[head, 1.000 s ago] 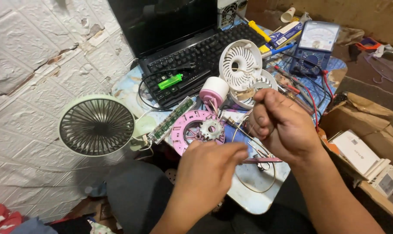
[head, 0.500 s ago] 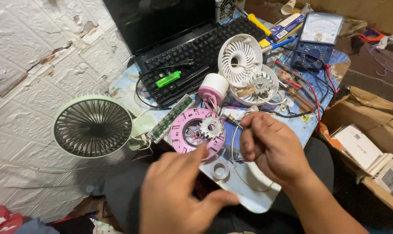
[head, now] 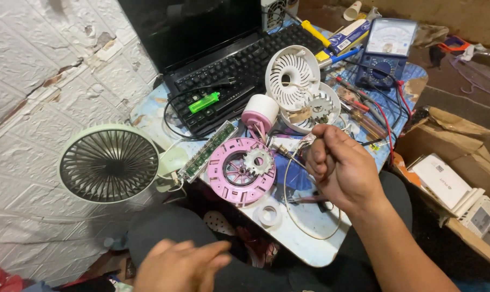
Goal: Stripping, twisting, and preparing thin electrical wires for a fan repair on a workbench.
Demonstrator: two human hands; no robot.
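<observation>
My right hand (head: 339,165) hovers over the small round-cornered table (head: 304,243) as a closed fist; I cannot make out anything inside it. A thin pale wire loop (head: 286,189) lies just below and left of it. Left of that hand sits a pink round fan housing (head: 239,170) with a white toothed part on top. A pink-and-white motor cylinder (head: 260,112) stands behind it. My left hand (head: 180,265) is low near my lap, fingers stretched out, holding nothing.
A pale green fan (head: 108,163) stands at the left against the wall. Behind are a black laptop keyboard (head: 239,70) with a green lighter (head: 204,101), white fan grilles (head: 292,75), a blue multimeter (head: 385,51) with red leads, screwdrivers, and a tape roll (head: 268,214). Cardboard boxes (head: 450,162) lie right.
My left hand has dropped from over the pink housing down to my lap. My right hand stays clenched and has shifted slightly; the camera tilted closer to the table.
</observation>
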